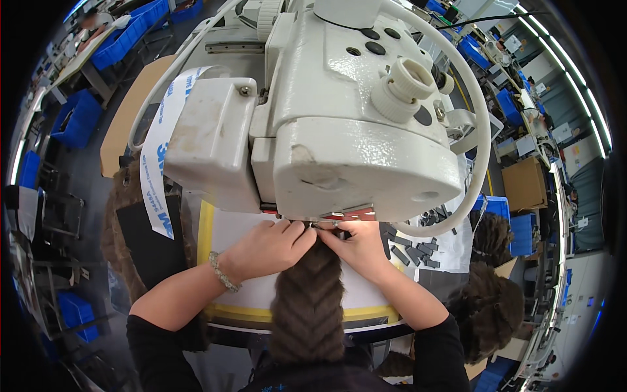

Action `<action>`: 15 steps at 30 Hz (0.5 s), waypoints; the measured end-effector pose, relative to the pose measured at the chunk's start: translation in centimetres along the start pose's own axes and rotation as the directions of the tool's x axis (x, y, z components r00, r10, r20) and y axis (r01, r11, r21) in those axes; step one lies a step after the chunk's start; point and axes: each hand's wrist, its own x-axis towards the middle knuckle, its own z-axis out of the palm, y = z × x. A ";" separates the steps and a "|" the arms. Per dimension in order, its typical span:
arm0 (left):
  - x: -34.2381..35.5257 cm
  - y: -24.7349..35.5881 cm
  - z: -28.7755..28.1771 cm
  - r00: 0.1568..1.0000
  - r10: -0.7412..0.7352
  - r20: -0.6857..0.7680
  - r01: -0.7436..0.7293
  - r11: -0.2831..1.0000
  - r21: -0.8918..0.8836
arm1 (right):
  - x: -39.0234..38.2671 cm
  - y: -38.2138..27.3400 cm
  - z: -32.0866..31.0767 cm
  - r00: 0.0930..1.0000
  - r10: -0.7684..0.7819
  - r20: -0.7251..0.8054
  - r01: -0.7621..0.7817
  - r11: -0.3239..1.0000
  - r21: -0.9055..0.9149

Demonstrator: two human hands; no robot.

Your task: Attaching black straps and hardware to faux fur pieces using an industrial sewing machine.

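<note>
A long brown fur strip (308, 300) with a chevron pattern runs from under the machine head down over the table's near edge toward my body. At its far end my left hand (269, 247) is closed, thumb and fingertips pinching the strip's edge. My right hand (360, 249) pinches the same end from the other side, its fingertips almost meeting the left ones. Just above both hands hangs the bulky white sewing machine (353, 163), with a red part (356, 213) at its lower edge. The needle area and the exact spot under my fingertips are hidden.
Small dark rectangular pieces (424, 250) lie scattered on a white sheet at the right. Brown fur pieces are heaped at the right (490, 313) and left (121, 228). A white printed tape strip (155, 173) hangs off the machine. Yellow tape (245, 312) edges the white tabletop.
</note>
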 end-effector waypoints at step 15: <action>0.7 0.0 0.0 0.945 -0.281 0.169 0.315 0.919 -0.235 | -0.9 -0.3 0.4 0.975 -0.211 -0.067 0.209 0.977 -0.034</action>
